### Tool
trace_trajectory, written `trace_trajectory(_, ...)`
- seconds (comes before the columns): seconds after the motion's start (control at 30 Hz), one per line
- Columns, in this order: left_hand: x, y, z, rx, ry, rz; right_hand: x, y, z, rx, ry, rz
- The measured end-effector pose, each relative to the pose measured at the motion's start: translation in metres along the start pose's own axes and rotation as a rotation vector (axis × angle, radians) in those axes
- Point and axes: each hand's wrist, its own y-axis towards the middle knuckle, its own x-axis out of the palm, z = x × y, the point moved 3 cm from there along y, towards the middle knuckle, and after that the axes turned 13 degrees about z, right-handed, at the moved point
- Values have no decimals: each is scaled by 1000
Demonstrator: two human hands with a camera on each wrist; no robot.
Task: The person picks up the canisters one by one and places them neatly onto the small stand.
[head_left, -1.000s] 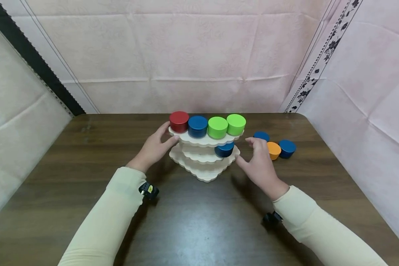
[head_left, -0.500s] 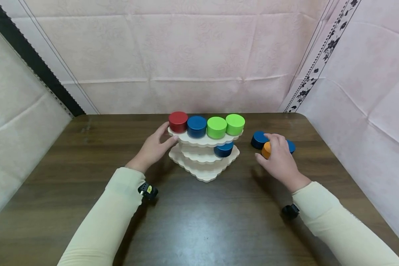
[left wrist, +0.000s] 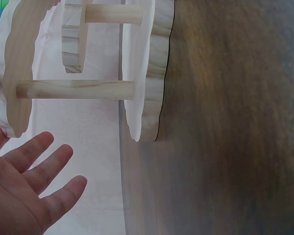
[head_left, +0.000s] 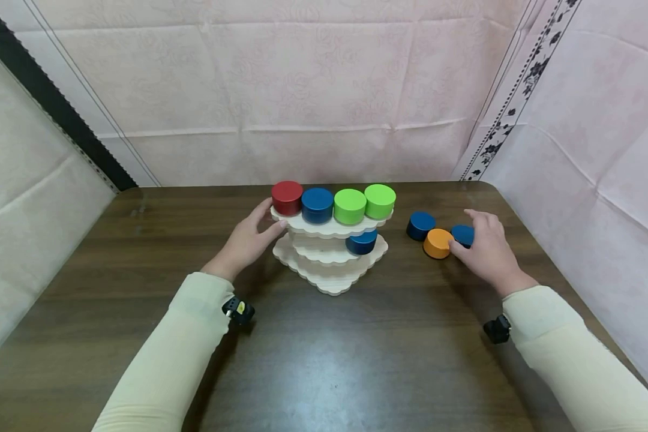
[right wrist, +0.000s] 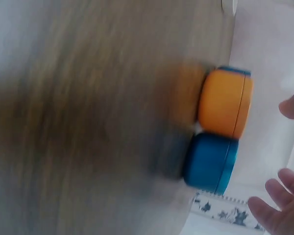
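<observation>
My left hand [head_left: 245,246] touches the left corner of the top tier of a pale three-tier wooden stand [head_left: 329,279], thumb and index finger at its rim. In the left wrist view the other fingers [left wrist: 63,196] of that hand spread free beside it. Along the top tier stand a red round block [head_left: 287,199], a blue one [head_left: 317,207] and two lime green ones [head_left: 349,207]. Another blue block [head_left: 362,243] sits on the middle tier. My right hand [head_left: 488,252], fingers spread, hovers around a blue round block [head_left: 462,234], apart from it in the right wrist view.
An orange round block [head_left: 438,244] stands beside that blue one, with another blue block [head_left: 421,225] just behind it. All rest on the dark wooden table [head_left: 324,366]. Pale cloth [head_left: 324,90] hangs behind the table and at both sides.
My right hand has moved right, from beside the stand, past the orange block, to the rightmost blue block. My left hand stays at the top tier's corner.
</observation>
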Motion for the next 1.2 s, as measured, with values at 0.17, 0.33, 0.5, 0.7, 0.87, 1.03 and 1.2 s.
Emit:
trace_trajectory(0.17, 0, 0, 0, -9, -3, -3, -1, 5, 14, -15, -5, -37)
trace_trajectory(0.33, 0, 0, 0, -11, 4, -1, 0, 12, 23, -9, -17, -106)
trace_trajectory(0.5, 1, 0, 0, -11, 6, 0, 4, 16, 31, 5, -24, -159)
trace_trajectory(0.7, 0, 0, 1, -11, 11, 1, 11, 21, 39, 42, -8, -223)
trace_trajectory(0.87, 0, 0, 0, -16, 19, -4, 15, 25, 45, 81, 12, -258)
trace_trajectory(1.03, -1, 0, 1, -15, 20, -5, 17, 26, 50, 118, 24, -292)
trace_trajectory(1.2, -1, 0, 1, -14, 27, -4, 19, 25, 53, 152, 26, -306)
